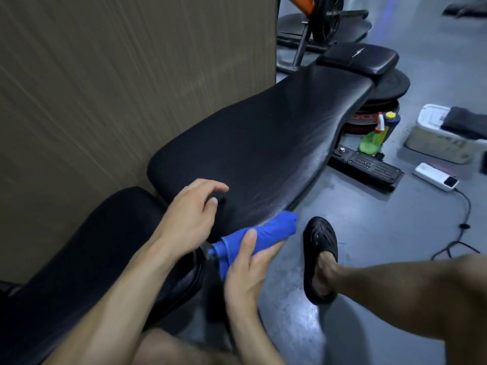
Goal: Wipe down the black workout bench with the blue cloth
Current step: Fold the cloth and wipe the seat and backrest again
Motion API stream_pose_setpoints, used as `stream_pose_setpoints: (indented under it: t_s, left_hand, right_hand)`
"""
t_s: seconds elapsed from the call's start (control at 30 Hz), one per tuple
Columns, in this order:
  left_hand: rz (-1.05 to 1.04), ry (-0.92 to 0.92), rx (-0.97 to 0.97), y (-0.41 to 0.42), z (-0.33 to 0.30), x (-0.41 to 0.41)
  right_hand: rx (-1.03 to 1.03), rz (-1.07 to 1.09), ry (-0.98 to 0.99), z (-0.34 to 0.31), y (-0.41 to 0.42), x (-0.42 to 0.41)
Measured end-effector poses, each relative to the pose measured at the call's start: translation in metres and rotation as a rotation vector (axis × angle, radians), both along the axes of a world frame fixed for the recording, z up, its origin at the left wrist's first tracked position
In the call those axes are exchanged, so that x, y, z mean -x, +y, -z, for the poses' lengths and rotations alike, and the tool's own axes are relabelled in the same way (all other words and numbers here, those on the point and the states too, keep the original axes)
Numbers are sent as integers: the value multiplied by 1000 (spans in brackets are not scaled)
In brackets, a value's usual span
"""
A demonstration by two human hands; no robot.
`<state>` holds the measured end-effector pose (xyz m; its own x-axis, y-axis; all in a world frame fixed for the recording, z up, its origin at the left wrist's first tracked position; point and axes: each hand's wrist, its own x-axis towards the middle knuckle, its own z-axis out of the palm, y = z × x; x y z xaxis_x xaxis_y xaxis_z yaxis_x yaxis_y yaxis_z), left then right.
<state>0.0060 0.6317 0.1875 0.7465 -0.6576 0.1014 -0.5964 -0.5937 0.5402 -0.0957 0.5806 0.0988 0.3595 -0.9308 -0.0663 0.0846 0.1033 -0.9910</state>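
Blue cloth [259,239], rolled into a thick bundle, lies in the right hand [246,270], whose thumb presses along its top while the fingers curl under it, just at the near edge of the long black padded workout bench [253,143]. Beside it the left hand [188,219] hovers over the near end of the long pad with fingers loosely curved and gripping nothing; whether its heel touches the surface I cannot tell. Nearer the camera sits the bench's separate black seat pad [87,259], under the left forearm. To the right, a bare leg ends in a black slip-on shoe [320,259] planted on the grey floor [369,233]. The long pad stretches away along a tan wood-grain wall panel [118,83] and shows a pale sheen on its right side. Farther out, near the bench's far right side, a green spray bottle [373,139] stands just beside a blue bottle with a yellow cap [392,122]. A white power bank [436,177] with a trailing cable lies on the floor, and a pale plastic bucket [442,138] carries a dark cloth [465,122]. Beyond the bench's head pad [358,60] stacked black weight plates [390,86] rest on the floor.
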Motion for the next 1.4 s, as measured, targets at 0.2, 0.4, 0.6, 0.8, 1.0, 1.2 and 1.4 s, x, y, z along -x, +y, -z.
stream_pose_setpoints:
  t_s: [0.2,0.4,0.6,0.8,1.0,1.2,1.4]
  left_hand:
    - [32,112,-4,-13,-3,-8]
    - [42,152,1,-34,-7,-11]
    - [30,161,-18,-61,-12,-6]
    - [-35,218,78,-120,-7,-23]
    - [-121,286,132,-190,8,-33]
    - [-183,305,141,-235,17,-55]
    - [-116,198,-19,-255,12,-83]
  right_hand:
    - [-115,-52,179,-9,-150,-31]
    - [113,-195,212,-9,-16,12]
    - [-7,-103,362,-31,-184,-48]
    - [62,-271,283,-9,-122,-8]
    - [163,-262,397,-17,-241,-57]
    - [132,-320,408,-30,-312,-84]
    - [179,-413,456,-29,-312,-77]
